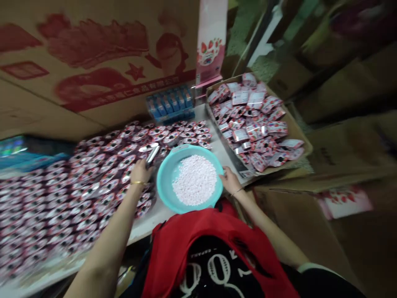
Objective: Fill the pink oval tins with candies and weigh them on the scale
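Observation:
A turquoise plastic basin (166,188) stands at the table's front edge, close to my body. Small pale pink tablet-like sweets (195,180) fill much of its bottom. My right hand (230,180) grips the basin's right rim, fingers closed around it. To the left of the basin, my left hand (142,170) is closed on a slim silvery metal tool (153,154), which points up and away; its exact kind is blurred. Beneath and around that hand stand many small pink-and-white packs (108,163) in tight rows, with dark round openings on top.
An open cardboard box (299,136) heaped with pink strawberry-print packets (248,120) sits at right. Behind the rows are blue packages (170,103), a tall pink printed carton (211,45) and large cardboard boxes (102,49). More blue packaging (31,155) lies at far left.

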The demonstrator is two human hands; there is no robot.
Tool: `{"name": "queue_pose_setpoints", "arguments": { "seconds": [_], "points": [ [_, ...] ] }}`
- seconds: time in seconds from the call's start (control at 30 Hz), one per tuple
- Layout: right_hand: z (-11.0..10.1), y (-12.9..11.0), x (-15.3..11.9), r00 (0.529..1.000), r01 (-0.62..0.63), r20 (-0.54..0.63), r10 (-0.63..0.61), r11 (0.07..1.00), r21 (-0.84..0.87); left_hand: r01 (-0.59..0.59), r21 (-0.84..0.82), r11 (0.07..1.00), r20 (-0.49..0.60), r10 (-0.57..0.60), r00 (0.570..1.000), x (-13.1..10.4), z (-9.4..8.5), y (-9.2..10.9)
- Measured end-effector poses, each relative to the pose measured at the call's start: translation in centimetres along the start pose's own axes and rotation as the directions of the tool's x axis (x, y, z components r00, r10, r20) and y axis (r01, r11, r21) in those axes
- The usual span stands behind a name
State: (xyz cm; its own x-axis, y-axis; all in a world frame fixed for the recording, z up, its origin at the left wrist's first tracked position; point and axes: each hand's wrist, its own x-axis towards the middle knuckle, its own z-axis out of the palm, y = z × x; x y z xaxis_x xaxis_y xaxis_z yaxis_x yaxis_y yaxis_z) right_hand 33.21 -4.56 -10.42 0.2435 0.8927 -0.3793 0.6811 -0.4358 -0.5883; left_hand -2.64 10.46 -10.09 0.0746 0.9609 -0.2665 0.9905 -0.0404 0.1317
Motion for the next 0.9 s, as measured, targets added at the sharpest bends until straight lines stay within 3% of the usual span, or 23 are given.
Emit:
{"name": "queue_pose_setpoints", "arguments": {
  "seconds": [0.1, 0.2, 0.3, 0.37, 0.47, 0.63, 0.77, 0.9],
  "points": [
    [-3.5, -2.0, -0.5, 0.996, 0.091, 0.013, -0.09, 0.987, -0.131, 0.021, 0.063, 0.998, -0.035, -0.019, 0.999, 1.0, 1.2, -0.9],
    [-8.4, -2.5, 1.3, 0.971, 0.102, -0.189, -0.15, 0.965, -0.241, -0.019, 0.084, 0.996, -0.069, 0.025, 0.997, 1.4, 2.4, -2.0],
    [-13.4, -0.6, 4.0, 0.941, -0.165, -0.339, 0.009, 0.886, -0.433, -0.048, 0.076, 0.996, -0.059, 0.053, 0.997, 1.2, 2.9, -2.5],
    [-15.2, 1.4, 5.5, 0.934, -0.346, -0.262, 0.241, 0.789, -0.508, -0.024, 0.083, 0.996, -0.03, 0.026, 0.999, 1.0, 2.8, -2.2],
    [-14.9, 3.9, 6.7, 0.874, -0.453, -0.127, 0.469, 0.694, -0.559, 0.045, 0.132, 0.99, 0.001, -0.046, 0.999, 0.8, 2.2, -1.2],
    [-12.1, 6.0, 6.4, 0.846, -0.516, -0.195, 0.497, 0.667, -0.538, 0.067, 0.165, 0.984, 0.077, -0.08, 0.994, -0.2, 1.8, 0.1],
    [-11.7, 6.0, 5.3, 0.876, -0.469, -0.324, 0.356, 0.783, -0.408, 0.109, 0.128, 0.986, 0.123, -0.125, 0.984, -0.8, 2.3, 0.6],
    [-12.4, 4.1, 2.9, 0.864, -0.191, -0.491, 0.114, 0.976, -0.109, 0.167, 0.036, 0.985, -0.001, -0.167, 0.986, -1.8, 1.7, 0.6]
  ]
}}
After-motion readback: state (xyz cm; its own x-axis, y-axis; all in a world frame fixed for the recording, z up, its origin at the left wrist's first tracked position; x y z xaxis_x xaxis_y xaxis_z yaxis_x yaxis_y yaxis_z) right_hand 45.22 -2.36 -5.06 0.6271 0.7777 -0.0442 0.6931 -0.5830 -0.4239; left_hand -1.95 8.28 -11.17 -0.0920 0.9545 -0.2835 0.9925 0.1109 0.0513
